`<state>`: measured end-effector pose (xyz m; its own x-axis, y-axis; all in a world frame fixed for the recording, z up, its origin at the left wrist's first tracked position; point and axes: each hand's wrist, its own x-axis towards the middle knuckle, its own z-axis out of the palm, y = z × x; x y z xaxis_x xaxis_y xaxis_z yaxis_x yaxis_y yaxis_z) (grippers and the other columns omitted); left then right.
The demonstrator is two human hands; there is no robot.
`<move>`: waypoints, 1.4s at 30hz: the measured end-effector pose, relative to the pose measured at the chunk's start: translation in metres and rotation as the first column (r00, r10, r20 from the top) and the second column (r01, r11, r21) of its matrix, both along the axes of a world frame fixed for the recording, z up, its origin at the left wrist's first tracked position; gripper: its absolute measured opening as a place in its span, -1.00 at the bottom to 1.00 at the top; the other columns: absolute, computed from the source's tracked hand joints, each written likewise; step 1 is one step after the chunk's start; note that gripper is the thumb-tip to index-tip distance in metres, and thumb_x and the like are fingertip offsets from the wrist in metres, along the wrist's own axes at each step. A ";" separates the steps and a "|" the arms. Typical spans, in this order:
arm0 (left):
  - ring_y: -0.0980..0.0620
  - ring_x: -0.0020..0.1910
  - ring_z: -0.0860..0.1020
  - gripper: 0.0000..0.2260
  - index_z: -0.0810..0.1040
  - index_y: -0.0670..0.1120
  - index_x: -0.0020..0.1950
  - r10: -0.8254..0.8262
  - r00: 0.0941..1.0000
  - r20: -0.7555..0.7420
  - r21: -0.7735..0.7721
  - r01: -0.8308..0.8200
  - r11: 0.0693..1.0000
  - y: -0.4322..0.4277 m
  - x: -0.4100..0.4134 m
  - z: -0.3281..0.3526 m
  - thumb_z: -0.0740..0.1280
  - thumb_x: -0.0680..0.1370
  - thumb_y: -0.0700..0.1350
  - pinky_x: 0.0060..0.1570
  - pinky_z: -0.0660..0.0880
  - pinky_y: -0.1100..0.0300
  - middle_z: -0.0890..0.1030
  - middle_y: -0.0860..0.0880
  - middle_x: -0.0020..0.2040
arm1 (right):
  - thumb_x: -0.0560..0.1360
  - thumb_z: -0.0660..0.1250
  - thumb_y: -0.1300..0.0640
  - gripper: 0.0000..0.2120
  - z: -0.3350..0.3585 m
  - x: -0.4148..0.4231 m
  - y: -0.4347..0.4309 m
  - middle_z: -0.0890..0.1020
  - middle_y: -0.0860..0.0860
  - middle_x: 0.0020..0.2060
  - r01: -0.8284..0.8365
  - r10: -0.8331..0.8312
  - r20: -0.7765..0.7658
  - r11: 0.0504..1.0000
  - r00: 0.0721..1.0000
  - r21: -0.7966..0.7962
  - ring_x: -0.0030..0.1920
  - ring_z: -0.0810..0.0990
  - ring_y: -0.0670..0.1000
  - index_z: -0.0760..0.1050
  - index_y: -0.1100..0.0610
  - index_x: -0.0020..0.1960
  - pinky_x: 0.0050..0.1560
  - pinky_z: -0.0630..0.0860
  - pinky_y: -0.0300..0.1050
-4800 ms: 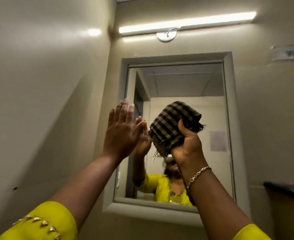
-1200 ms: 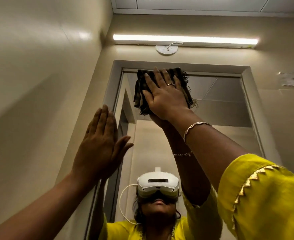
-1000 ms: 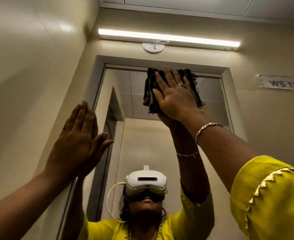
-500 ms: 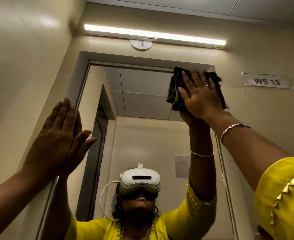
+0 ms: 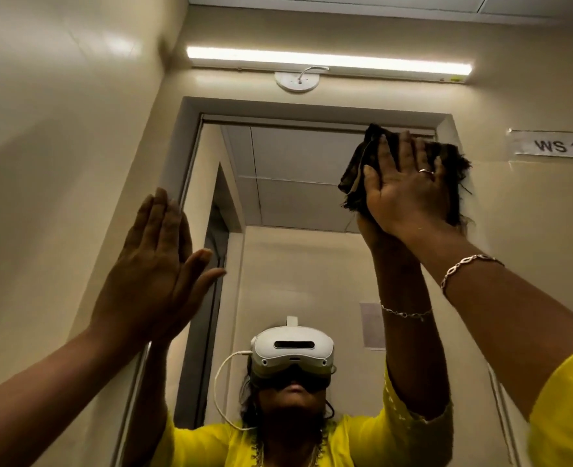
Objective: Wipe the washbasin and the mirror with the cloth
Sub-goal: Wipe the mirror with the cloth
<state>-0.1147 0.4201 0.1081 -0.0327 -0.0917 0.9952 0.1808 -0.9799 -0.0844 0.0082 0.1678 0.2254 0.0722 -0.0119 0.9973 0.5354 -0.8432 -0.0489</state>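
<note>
The framed mirror (image 5: 295,203) fills the middle of the wall in front of me. My right hand (image 5: 403,187) lies flat with fingers spread, pressing a dark checked cloth (image 5: 354,176) against the mirror's top right corner. The cloth's frayed edges stick out around the palm. My left hand (image 5: 153,274) is flat and empty, resting on the mirror's left frame edge. The washbasin is out of view below.
A tube light (image 5: 329,64) runs above the mirror, with a round white fitting (image 5: 297,81) under it. A side wall (image 5: 59,163) stands close on the left. A "WS 13" label (image 5: 555,144) is stuck right of the mirror frame.
My right hand has slid the cloth along the top of the mirror from the left part to the right corner. My left hand has stayed on the left frame edge.
</note>
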 end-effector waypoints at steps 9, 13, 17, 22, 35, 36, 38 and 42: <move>-0.11 0.48 -0.04 -0.21 -0.05 -0.24 0.45 0.071 0.997 0.007 0.023 -0.071 0.997 0.007 0.002 0.000 -0.17 0.49 0.37 0.40 0.00 0.01 0.00 -0.21 0.50 | 0.60 -0.14 -0.11 -0.47 -0.004 -0.044 0.086 -0.17 0.08 0.52 -0.058 0.067 0.080 0.992 0.995 -0.113 0.50 -0.22 0.11 -0.17 -0.01 0.52 0.47 -0.25 0.12; -0.13 0.47 0.00 -0.24 0.03 -0.28 0.46 0.091 0.995 0.027 0.033 -0.092 0.995 0.007 0.004 0.001 -0.11 0.52 0.31 0.39 0.02 -0.05 0.05 -0.24 0.49 | 0.60 -0.14 -0.11 -0.46 -0.006 -0.064 0.123 -0.18 0.10 0.51 -0.088 0.107 0.104 0.981 0.989 -0.173 0.50 -0.24 0.13 -0.17 0.01 0.52 0.46 -0.29 0.14; -0.10 0.47 -0.03 -0.26 -0.04 -0.24 0.43 0.032 0.999 0.043 0.036 -0.034 0.999 0.007 0.004 0.001 -0.21 0.52 0.33 0.39 -0.02 -0.01 0.00 -0.18 0.48 | 0.60 -0.12 -0.10 -0.46 -0.006 -0.078 0.151 -0.19 0.12 0.51 -0.112 0.134 0.101 0.973 0.986 -0.199 0.50 -0.24 0.16 -0.16 0.02 0.52 0.43 -0.31 0.17; -0.09 0.45 -0.04 -0.25 -0.07 -0.21 0.41 -0.073 0.995 0.068 0.054 0.069 0.996 0.003 0.000 0.001 -0.30 0.49 0.37 0.38 -0.01 0.01 -0.03 -0.11 0.44 | 0.60 -0.14 -0.10 -0.46 -0.005 -0.091 0.167 -0.22 0.13 0.50 -0.127 0.154 0.087 0.958 0.984 -0.257 0.49 -0.27 0.18 -0.18 0.03 0.52 0.43 -0.31 0.21; -0.14 0.43 0.04 -0.19 0.13 -0.34 0.43 0.069 0.997 0.043 0.029 -0.070 0.997 0.002 -0.004 0.001 -0.25 0.52 0.33 0.35 0.03 -0.05 0.16 -0.30 0.46 | 0.60 -0.13 -0.11 -0.47 -0.017 -0.076 0.141 -0.20 0.07 0.51 -0.124 0.200 0.151 0.906 0.968 -0.404 0.50 -0.26 0.11 -0.18 -0.02 0.51 0.42 -0.34 0.11; -0.14 0.43 0.04 -0.18 0.13 -0.34 0.43 0.080 0.996 0.038 0.030 -0.081 0.996 0.001 -0.005 0.001 -0.26 0.52 0.33 0.35 0.03 -0.05 0.15 -0.31 0.46 | 0.60 -0.12 -0.11 -0.47 -0.019 -0.073 0.135 -0.19 0.06 0.52 -0.121 0.200 0.157 0.906 0.967 -0.407 0.50 -0.25 0.10 -0.17 -0.03 0.51 0.43 -0.34 0.11; -0.14 0.43 0.03 -0.16 0.12 -0.35 0.43 0.086 0.996 0.025 0.028 -0.087 0.996 0.000 -0.006 0.001 -0.27 0.51 0.35 0.35 0.04 -0.05 0.14 -0.31 0.46 | 0.60 -0.12 -0.11 -0.48 -0.020 -0.066 0.120 -0.17 0.05 0.52 -0.114 0.195 0.165 0.907 0.967 -0.405 0.50 -0.24 0.09 -0.16 -0.04 0.51 0.45 -0.31 0.11; -0.13 0.44 0.00 -0.11 0.11 -0.34 0.43 0.084 0.996 0.019 0.024 -0.084 0.996 -0.002 -0.008 0.000 -0.29 0.48 0.39 0.37 0.04 -0.02 0.11 -0.31 0.47 | 0.60 -0.11 -0.11 -0.48 -0.024 -0.052 0.096 -0.16 0.04 0.52 -0.109 0.187 0.163 0.911 0.969 -0.398 0.50 -0.23 0.08 -0.16 -0.05 0.51 0.46 -0.30 0.10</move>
<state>-0.1230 0.4184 0.1086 -0.0420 -0.1197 0.9919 0.2641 -0.9588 -0.1045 -0.0438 0.2635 0.2017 -0.1507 0.3694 0.9170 0.6217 -0.6857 0.3785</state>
